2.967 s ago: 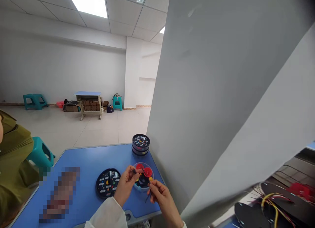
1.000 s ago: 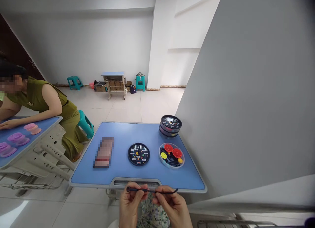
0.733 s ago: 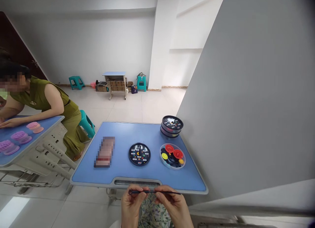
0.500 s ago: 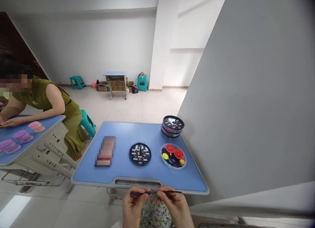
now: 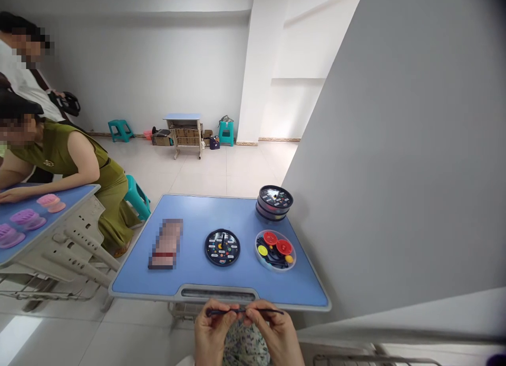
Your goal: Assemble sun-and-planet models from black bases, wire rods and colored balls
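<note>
Just below the desk's front edge, my left hand [image 5: 214, 329] pinches one end of a thin black rod [image 5: 272, 310], and my right hand [image 5: 272, 329] pinches it from the other side. The fingertips of both hands nearly touch at its middle. On the blue desk [image 5: 190, 213] in front lies a round black disc [image 5: 222, 247] with planet pictures and a short upright black post. To its right, a clear round tray [image 5: 275, 268] holds red bowls [image 5: 283, 247], a yellow piece [image 5: 263, 250] and several black rods.
Stacked round containers [image 5: 274, 202] stand at the desk's back right, and a blurred flat item [image 5: 166, 244] lies left. A seated person [image 5: 83, 155] leans on the neighbouring desk; another person [image 5: 23, 76] stands behind. A wall [image 5: 395, 171] rises on the right.
A standing person has come into view at the upper left. The view has shifted slightly, so the desk sits a little further left. My hands have drawn slightly closer together on the rod.
</note>
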Motion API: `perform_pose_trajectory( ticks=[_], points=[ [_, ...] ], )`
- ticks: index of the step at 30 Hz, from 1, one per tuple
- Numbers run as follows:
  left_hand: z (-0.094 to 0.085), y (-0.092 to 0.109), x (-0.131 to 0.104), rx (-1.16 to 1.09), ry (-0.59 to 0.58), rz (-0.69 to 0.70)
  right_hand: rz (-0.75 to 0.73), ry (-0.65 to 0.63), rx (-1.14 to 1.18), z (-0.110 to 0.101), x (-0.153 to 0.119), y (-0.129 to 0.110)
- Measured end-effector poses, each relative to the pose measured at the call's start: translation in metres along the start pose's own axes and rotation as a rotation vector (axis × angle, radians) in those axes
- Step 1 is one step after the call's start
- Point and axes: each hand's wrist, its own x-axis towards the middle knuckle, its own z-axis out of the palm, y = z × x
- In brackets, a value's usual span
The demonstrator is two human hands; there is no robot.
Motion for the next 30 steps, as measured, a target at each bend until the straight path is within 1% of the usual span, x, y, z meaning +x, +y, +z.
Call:
perform_pose_trajectory(
  ticks=[4,7,10,12,14,17,19,21,24,26,30],
  points=[
    [-0.001,-0.004,-0.002,0.001,0.029,-0.017,-0.001,-0.006,0.000,0.003,0.000,0.001],
    [0.004,-0.002,-0.002,-0.011,0.045,-0.005,0.018,-0.016,0.013,0.004,0.003,0.005],
    [0.012,0.006,0.004,-0.011,0.040,0.017,0.054,-0.046,0.053,0.005,0.011,0.007],
    [0.014,0.014,0.011,0.005,0.011,0.039,0.074,-0.081,0.084,0.005,0.020,0.005],
    [0.011,0.023,0.019,0.046,-0.042,0.054,0.072,-0.087,0.101,0.006,0.030,0.001],
    [-0.003,0.036,0.030,0.167,-0.101,0.078,0.047,-0.044,0.119,0.006,0.046,-0.007],
    [-0.009,0.044,0.036,0.273,-0.121,0.122,0.037,-0.036,0.131,0.007,0.056,-0.010],
    [-0.010,0.052,0.043,0.375,-0.144,0.191,0.028,-0.031,0.144,0.008,0.065,-0.013],
    [0.000,0.064,0.058,0.545,-0.147,0.357,0.014,-0.006,0.198,0.014,0.080,-0.018],
    [0.011,0.070,0.074,0.639,-0.105,0.461,-0.007,0.035,0.258,0.019,0.093,-0.023],
    [0.030,0.074,0.110,0.690,0.015,0.563,-0.071,0.111,0.328,0.029,0.119,-0.030]
  ],
)
